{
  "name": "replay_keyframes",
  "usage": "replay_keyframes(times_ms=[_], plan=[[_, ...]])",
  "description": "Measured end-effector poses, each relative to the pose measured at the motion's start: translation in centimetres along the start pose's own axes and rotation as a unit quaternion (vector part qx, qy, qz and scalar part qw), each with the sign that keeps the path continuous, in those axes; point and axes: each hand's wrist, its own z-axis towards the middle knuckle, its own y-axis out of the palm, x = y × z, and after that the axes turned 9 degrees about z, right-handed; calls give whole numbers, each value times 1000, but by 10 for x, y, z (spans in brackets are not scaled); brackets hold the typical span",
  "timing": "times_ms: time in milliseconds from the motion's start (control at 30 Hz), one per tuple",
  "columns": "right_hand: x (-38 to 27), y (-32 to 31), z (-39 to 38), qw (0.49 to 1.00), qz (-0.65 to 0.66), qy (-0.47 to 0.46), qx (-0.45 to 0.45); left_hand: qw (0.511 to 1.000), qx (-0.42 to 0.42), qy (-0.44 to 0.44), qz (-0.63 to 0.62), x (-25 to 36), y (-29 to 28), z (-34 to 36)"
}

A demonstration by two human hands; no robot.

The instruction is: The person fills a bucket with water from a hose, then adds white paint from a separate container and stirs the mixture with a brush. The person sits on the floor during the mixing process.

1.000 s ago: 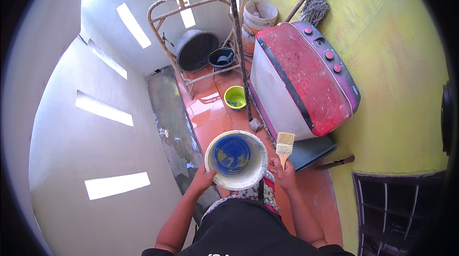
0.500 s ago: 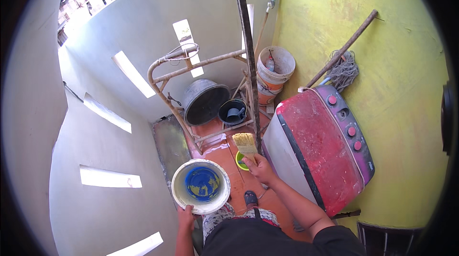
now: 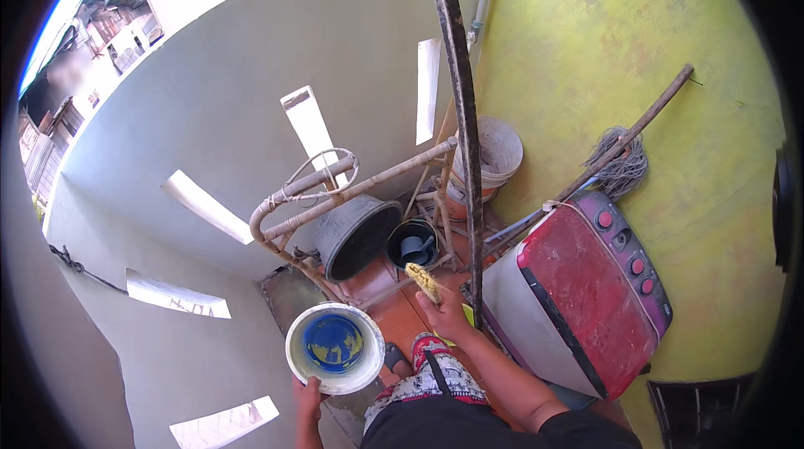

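Observation:
My left hand (image 3: 310,394) grips the lower left rim of a white plastic bucket (image 3: 367,347), which has a blue inside bottom smeared with yellowish residue. My right hand (image 3: 444,315), right of the bucket and a little higher, is closed on a paintbrush (image 3: 422,280) with pale yellow bristles pointing up and forward. Beyond the brush is a black pail (image 3: 398,239) with a dipper in it. A small lime-green tub (image 3: 465,315) is partly hidden behind my right hand.
A bamboo frame (image 3: 352,181) and large grey tub (image 3: 352,223) stand ahead by the slotted wall (image 3: 209,131). A dark pole (image 3: 462,72) rises beside stacked buckets (image 3: 498,147). A washing machine (image 3: 578,298), wooden stick (image 3: 653,105) and mop (image 3: 620,164) line the yellow wall (image 3: 586,30) at right.
The view has tilted up, showing more wall and outside buildings. The bucket has moved left in view, and the brush in my right hand has moved left and turned more edge-on.

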Motion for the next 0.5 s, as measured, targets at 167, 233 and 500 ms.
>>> replay_keyframes(times_ms=[167,233,500], plan=[[-41,22,178,985,-59,-164,15,1000,-2,-8,10,34,-15,68],[-51,24,246,987,-38,-147,60,1000,-5,2,15,44,-4,89],[-25,63,301,999,26,-13,-28,986,125,-106,-37,43,-30,104]])
